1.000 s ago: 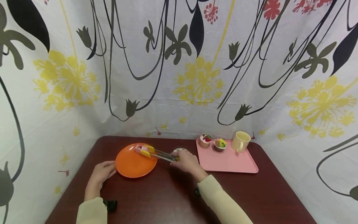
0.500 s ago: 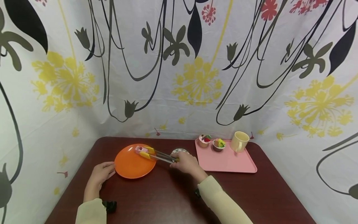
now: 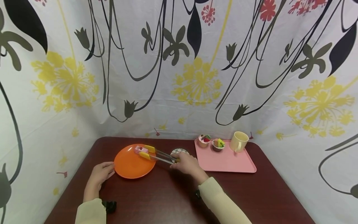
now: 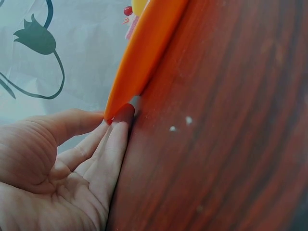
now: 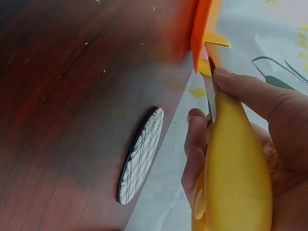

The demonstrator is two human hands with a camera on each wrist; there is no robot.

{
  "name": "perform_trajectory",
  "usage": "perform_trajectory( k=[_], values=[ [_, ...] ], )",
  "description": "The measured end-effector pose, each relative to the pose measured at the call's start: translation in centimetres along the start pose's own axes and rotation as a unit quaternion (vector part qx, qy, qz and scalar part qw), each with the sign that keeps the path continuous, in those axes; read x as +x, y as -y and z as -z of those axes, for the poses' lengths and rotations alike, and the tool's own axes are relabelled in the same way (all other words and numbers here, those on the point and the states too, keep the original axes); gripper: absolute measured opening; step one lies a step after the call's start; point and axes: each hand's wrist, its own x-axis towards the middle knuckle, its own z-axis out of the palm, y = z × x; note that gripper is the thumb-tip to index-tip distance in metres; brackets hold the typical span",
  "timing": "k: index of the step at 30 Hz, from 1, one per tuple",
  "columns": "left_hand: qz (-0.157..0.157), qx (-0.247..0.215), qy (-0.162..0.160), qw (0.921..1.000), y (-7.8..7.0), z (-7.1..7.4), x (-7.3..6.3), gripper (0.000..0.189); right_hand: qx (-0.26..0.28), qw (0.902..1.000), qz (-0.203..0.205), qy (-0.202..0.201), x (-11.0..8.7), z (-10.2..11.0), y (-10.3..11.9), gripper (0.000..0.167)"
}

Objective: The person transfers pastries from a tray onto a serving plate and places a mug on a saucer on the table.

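Observation:
My left hand (image 3: 100, 175) pinches the near-left rim of an orange plate (image 3: 131, 166); in the left wrist view the thumb lies on top and the fingers are underneath. A small pink toy cake (image 3: 140, 150) with a red berry on top sits on the plate's far side. My right hand (image 3: 186, 165) grips yellow-handled metal tongs (image 3: 163, 156). Their yellow tips are spread apart over the plate, right beside the cake. In the right wrist view the yellow handle (image 5: 238, 168) fills the palm, and the plate and cake are mostly hidden.
A round checked coaster (image 3: 180, 151) lies on the dark wooden table (image 3: 156, 199), partly behind my right hand. At the right, a pink tray (image 3: 227, 163) holds two toy cupcakes (image 3: 218, 145) and a pale yellow mug (image 3: 239, 141). A flower-patterned curtain (image 3: 167, 124) hangs behind.
The tongs' tips have spread apart and drawn slightly right, off the pink cake, which stays on the plate. Both hands otherwise keep their places; the whole view has shifted slightly.

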Motion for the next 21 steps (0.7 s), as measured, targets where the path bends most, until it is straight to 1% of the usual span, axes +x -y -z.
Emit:
perform_trajectory(
  k=[6, 14, 21],
  values=[
    [0.000, 0.002, 0.004, 1.0000, 0.0, 0.0, -0.1, 0.059, 0.003, 1.0000, 0.005, -0.004, -0.3, 0.1, -0.3, 0.054],
    [0.001, -0.002, 0.005, 1.0000, 0.0, 0.0, 0.1, 0.061, 0.007, 0.9999, 0.002, -0.008, -0.7, 0.2, -0.3, 0.053],
    [-0.003, -0.011, 0.013, 0.9998, 0.0, -0.1, 0.0, 0.063, 0.012, 0.9998, 0.000, -0.017, -1.3, 0.3, -0.3, 0.055]
  ],
)
